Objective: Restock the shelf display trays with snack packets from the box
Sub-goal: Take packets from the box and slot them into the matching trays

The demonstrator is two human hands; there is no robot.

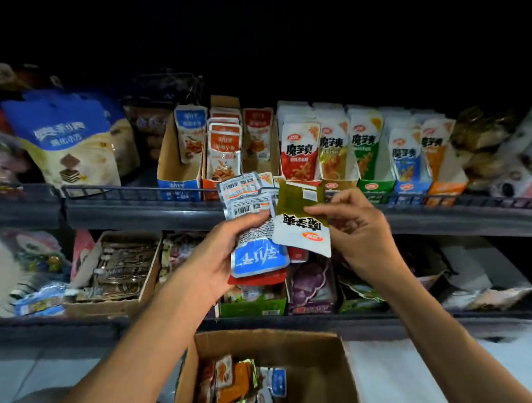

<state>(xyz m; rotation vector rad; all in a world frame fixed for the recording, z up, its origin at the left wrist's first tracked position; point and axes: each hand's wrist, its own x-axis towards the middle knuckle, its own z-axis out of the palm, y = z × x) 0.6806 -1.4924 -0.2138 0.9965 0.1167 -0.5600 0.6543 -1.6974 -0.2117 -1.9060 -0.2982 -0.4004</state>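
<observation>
My left hand (227, 251) grips a fanned stack of snack packets (254, 233), blue and red ones with barcoded backs facing me. Between thumb and fingers my right hand (359, 229) pinches an olive-and-white packet (303, 217), held upside down beside the stack. Both hands hover in front of the middle shelf. Behind them stand the cardboard display trays: a blue-fronted tray (178, 176), an orange tray (223, 147) and a row of red, yellow, green, blue and orange trays (377, 187) full of upright packets. The open cardboard box (320, 370) below holds several loose packets.
A wire rail (132, 191) runs along the shelf's front edge. Large blue-and-cream bags (68, 142) stand at the left. The lower shelf holds a brown carton (121, 268) of wrapped snacks, a green tray (253, 306) and purple packets (311, 286). Pale floor lies beside the box.
</observation>
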